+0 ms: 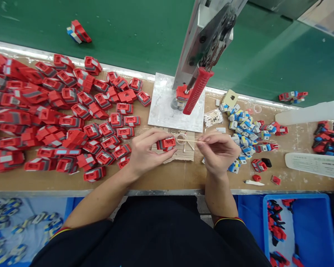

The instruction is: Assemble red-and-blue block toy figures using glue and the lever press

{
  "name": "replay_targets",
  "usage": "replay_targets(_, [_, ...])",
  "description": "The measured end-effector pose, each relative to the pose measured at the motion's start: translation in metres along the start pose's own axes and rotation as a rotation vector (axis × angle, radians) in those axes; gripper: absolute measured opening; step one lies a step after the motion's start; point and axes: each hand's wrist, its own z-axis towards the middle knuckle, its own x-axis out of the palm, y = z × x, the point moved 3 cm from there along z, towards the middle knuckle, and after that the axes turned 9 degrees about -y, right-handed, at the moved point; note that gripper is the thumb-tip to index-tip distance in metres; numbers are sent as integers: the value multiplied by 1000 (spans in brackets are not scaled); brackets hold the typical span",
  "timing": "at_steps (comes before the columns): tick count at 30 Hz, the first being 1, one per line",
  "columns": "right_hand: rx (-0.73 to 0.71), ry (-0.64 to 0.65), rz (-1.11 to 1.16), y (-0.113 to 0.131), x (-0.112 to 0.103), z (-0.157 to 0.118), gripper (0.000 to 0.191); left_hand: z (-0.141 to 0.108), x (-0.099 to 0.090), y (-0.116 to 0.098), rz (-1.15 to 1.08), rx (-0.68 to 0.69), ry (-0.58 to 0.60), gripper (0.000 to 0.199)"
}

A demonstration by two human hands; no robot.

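My left hand [147, 150] pinches a red plastic toy part [166, 144] between thumb and fingers, its hollow side facing up. In my right hand [218, 150], thumb and fingertips grip a thin cotton swab [189, 140] that points left toward that part. The swab's far end is over a small pale round dish [180, 138], whose contents I cannot make out. This dish sits on a piece of corrugated cardboard [174, 156], and other swabs lie there beside it.
Behind my hands stands a toggle press with a red handle [198, 91] on a metal plate [163, 105]. Many red parts [69, 137] cover the left. Blue-white parts [241, 129] and a swab bundle [213, 117] lie right. A blue bin [313, 226] stands below the table edge.
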Motion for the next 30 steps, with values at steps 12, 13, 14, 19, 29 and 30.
replay_targets(12, [145, 431, -345, -38, -7, 3, 13, -2, -7, 20, -90, -250, -21, 46])
replay_targets(13, [156, 436, -351, -39, -6, 3, 12, -2, -7, 21, -104, -247, -26, 46])
replay_targets(14, [164, 440, -356, -40, -6, 3, 12, -2, -7, 22, -116, -241, -31, 46])
replay_targets(19, [168, 460, -373, -42, -5, 2, 11, -2, -4, 26, -128, -183, -11, 42])
replay_targets(29, [201, 90, 43, -27, -16, 8, 19, -1, -1, 20, -59, 59, 18, 25])
replay_targets(30, [198, 47, 114, -25, -16, 7, 21, -1, 0, 18, -48, 80, 21, 25])
